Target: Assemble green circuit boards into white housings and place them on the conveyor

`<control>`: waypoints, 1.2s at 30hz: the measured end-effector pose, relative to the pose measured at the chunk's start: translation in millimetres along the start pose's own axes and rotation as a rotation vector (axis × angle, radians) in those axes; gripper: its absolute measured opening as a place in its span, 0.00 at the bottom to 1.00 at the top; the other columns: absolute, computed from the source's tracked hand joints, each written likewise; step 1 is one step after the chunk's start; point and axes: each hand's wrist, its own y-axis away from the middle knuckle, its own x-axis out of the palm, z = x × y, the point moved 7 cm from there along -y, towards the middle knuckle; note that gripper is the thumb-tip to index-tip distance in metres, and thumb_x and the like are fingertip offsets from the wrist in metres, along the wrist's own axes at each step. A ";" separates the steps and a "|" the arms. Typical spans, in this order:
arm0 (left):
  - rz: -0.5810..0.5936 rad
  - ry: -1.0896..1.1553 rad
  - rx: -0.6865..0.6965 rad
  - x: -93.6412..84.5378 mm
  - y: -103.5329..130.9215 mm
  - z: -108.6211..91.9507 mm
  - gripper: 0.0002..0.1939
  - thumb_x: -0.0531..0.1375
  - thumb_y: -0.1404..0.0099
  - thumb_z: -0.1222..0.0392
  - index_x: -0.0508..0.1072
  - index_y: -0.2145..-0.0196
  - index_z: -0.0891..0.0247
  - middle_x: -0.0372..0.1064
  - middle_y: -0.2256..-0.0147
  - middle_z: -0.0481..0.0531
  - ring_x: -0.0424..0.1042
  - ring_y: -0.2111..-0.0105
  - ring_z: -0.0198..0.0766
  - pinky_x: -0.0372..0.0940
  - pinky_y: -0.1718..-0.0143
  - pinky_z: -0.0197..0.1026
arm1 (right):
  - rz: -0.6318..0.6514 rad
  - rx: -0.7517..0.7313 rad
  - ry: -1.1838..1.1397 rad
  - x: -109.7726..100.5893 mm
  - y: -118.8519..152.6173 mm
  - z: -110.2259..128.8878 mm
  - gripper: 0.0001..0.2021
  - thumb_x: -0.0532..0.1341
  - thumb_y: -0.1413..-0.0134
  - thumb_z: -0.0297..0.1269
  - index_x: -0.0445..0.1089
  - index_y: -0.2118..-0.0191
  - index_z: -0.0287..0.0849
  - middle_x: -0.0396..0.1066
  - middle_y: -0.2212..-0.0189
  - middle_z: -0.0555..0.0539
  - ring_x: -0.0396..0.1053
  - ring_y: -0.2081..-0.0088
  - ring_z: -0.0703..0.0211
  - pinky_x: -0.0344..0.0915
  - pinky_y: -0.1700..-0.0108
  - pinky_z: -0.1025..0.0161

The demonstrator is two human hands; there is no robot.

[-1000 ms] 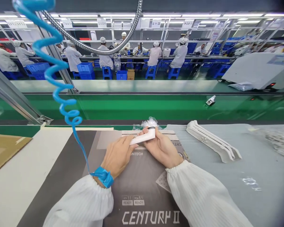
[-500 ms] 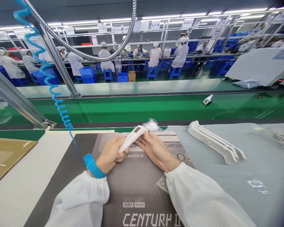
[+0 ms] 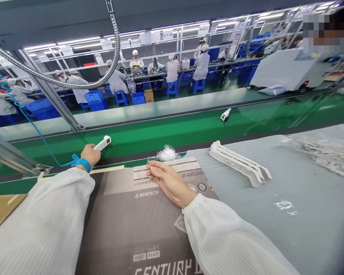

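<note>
My left hand, with a blue strap round its wrist, is closed on the lower end of a slim white handheld device. The device has a small dark display near its far end and is held out over the green conveyor belt. Over the printed dark cardboard, my right hand has its fingers pressed together in a pinch. A small piece of clear film shows faintly at its fingertips. Just beyond lies a crumpled heap of clear film.
Long white plastic shells lie on grey foam sheeting, left of a bag of small parts. Another white device rests on the green belt. A coiled blue cord runs to my left wrist. Co-workers sit farther back.
My left hand has carried the white device away from my right hand, leftward and forward over the belt. My right hand has come off the device and stays over the cardboard. The view has shifted.
</note>
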 end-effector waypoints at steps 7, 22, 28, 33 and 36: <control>-0.302 -0.174 0.017 3.6 30.5 20.3 0.15 0.57 0.39 0.57 0.65 0.57 0.66 0.65 0.54 0.64 0.62 0.47 0.64 0.60 0.49 0.62 | 0.041 -0.006 -0.022 2.3 0.8 -0.2 0.15 0.72 0.56 0.35 0.74 0.60 0.41 0.73 0.58 0.46 0.71 0.61 0.63 0.65 0.52 0.61; -0.071 -0.203 0.482 52.5 131.0 -19.2 0.13 0.48 0.32 0.58 0.71 0.60 0.64 0.69 0.49 0.63 0.66 0.46 0.54 0.62 0.45 0.55 | 0.012 0.021 0.037 0.8 1.8 0.5 0.20 0.73 0.66 0.23 0.74 0.62 0.42 0.73 0.58 0.49 0.71 0.59 0.64 0.64 0.49 0.63; -0.040 -0.161 0.470 51.6 132.9 -23.1 0.11 0.49 0.32 0.60 0.70 0.60 0.62 0.69 0.48 0.61 0.66 0.45 0.53 0.62 0.47 0.54 | 0.004 0.034 0.059 1.2 3.0 0.5 0.20 0.73 0.67 0.22 0.75 0.63 0.41 0.74 0.59 0.49 0.71 0.59 0.65 0.63 0.46 0.64; -0.031 -0.161 0.457 50.8 134.6 -24.9 0.11 0.49 0.32 0.61 0.70 0.60 0.63 0.69 0.48 0.61 0.66 0.46 0.53 0.62 0.47 0.54 | 0.011 0.034 0.061 0.3 1.6 -0.5 0.18 0.73 0.65 0.22 0.76 0.63 0.41 0.74 0.59 0.49 0.71 0.59 0.66 0.62 0.44 0.64; -0.026 -0.171 0.450 50.8 135.2 -25.3 0.11 0.49 0.31 0.60 0.70 0.59 0.63 0.69 0.48 0.60 0.66 0.46 0.53 0.63 0.47 0.54 | 0.005 0.036 0.060 0.7 2.1 0.1 0.17 0.72 0.65 0.22 0.76 0.63 0.41 0.74 0.59 0.49 0.71 0.59 0.66 0.61 0.43 0.64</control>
